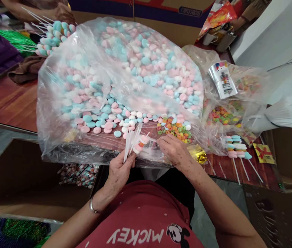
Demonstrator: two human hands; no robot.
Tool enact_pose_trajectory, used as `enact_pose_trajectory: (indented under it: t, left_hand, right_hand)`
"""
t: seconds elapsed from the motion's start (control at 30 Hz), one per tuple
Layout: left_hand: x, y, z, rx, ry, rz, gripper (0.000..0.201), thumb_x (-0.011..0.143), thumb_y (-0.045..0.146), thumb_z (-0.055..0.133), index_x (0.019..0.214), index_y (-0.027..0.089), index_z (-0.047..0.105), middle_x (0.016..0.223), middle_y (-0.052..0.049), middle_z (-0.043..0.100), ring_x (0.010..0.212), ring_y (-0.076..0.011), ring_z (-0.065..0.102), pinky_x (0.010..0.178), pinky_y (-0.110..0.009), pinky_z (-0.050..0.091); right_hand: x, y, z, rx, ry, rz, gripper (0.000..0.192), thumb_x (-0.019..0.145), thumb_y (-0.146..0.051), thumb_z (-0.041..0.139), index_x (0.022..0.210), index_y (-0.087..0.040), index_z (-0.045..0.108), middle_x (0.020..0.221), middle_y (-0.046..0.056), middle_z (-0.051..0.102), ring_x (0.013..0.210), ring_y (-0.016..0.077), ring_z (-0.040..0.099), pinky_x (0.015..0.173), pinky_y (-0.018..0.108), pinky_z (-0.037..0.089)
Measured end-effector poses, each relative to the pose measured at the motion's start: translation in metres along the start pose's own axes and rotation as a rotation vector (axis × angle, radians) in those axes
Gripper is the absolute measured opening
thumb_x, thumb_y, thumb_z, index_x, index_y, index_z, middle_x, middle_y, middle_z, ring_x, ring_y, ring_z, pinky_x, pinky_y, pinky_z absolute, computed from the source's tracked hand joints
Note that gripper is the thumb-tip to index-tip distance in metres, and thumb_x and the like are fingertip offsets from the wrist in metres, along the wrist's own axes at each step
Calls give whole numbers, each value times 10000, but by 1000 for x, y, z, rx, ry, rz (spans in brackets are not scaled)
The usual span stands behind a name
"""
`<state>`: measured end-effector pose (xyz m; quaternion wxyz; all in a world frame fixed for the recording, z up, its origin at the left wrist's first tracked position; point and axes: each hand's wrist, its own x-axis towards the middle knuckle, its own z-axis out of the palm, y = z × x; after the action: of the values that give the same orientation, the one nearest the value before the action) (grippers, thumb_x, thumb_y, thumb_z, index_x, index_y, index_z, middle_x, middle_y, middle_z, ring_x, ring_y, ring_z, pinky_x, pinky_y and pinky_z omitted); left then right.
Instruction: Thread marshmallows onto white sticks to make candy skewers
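Left hand (pixel 118 172) at 7 o'clock, fingers clamped on a bundle of white sticks (pixel 130 143), too bunched to count; one stick (pixel 141 143) carries about three candy discs, so this skewer looks only just begun. Dead centre, the big plastic bag (pixel 58 103) holds pastel discs (pixel 104 117) far beyond counting, so most of the work seems left. Right hand (pixel 175 151) at 5 o'clock, fingers pinched narrow by the ring sweets (pixel 175 129). At 3 o'clock on the surface (pixel 220 168), roughly three finished skewers (pixel 237 146)
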<state>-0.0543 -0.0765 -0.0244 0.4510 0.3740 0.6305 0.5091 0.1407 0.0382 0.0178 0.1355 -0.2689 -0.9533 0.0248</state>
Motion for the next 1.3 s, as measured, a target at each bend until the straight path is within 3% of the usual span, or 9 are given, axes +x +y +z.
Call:
enact_pose_trajectory:
  t: [0.13,0.3,0.53,0.77,0.9,1.0,1.1,1.2,1.3]
  left_hand:
    - [-1,-4,0,3,2,12,325,896,361,574,630,179,529,584,32,467,545,-100,376,501,-236,275]
    - [-1,-1,2,-1,-13,20,323,891,351,575,623,178,529,572,36,453,530,-98,361,501,-239,274]
    - [0,0,3,6,-21,18,327,897,363,563,630,178,525,574,39,445,534,-97,361,509,-237,276]
    - [-1,0,3,25,-41,47,327,899,366,554,631,181,519,573,44,438,541,-99,370,528,-233,301]
    - [-1,4,3,106,-54,98,323,897,349,536,621,183,512,556,50,429,527,-97,370,516,-227,298]
    - [-1,11,4,173,-109,163,328,900,323,507,603,184,499,538,55,412,509,-91,362,505,-221,293]
    - [-1,16,6,214,-139,198,316,900,300,496,609,180,520,537,56,404,506,-89,361,501,-212,293]
    - [-1,17,7,222,-151,197,312,901,302,491,620,176,544,538,57,392,507,-89,350,492,-206,290]
    - [-1,16,7,233,-157,173,319,904,315,487,629,174,561,542,54,393,514,-91,347,493,-202,295]
  right_hand:
    - [-1,3,-1,47,-7,-28,154,942,-92,494,916,-157,631,868,61,655,839,189,527,786,287,437]
    - [-3,0,3,-70,-45,-78,103,923,-105,530,919,-133,629,859,73,636,821,210,504,773,319,436]
    - [-7,-6,10,-159,3,-46,194,963,-132,444,971,-122,638,893,101,627,846,225,496,792,334,444]
    - [-7,-2,12,-44,-43,-18,176,914,-96,484,981,-138,641,937,109,660,879,230,550,822,353,479]
    - [-5,0,17,307,177,230,213,887,-103,481,930,-169,679,916,84,707,859,202,616,833,348,501]
    - [0,-2,18,840,368,589,161,827,-216,592,941,-200,705,845,31,726,738,162,646,714,307,522]
    - [6,-7,14,1340,451,843,185,720,-306,715,872,-200,725,740,3,727,604,131,629,612,279,519]
    - [10,-11,11,1561,476,906,204,635,-293,779,809,-194,739,726,9,740,596,131,643,619,286,542]
    - [10,-12,14,1590,484,881,201,634,-277,786,819,-206,751,725,0,743,603,128,652,641,293,561]
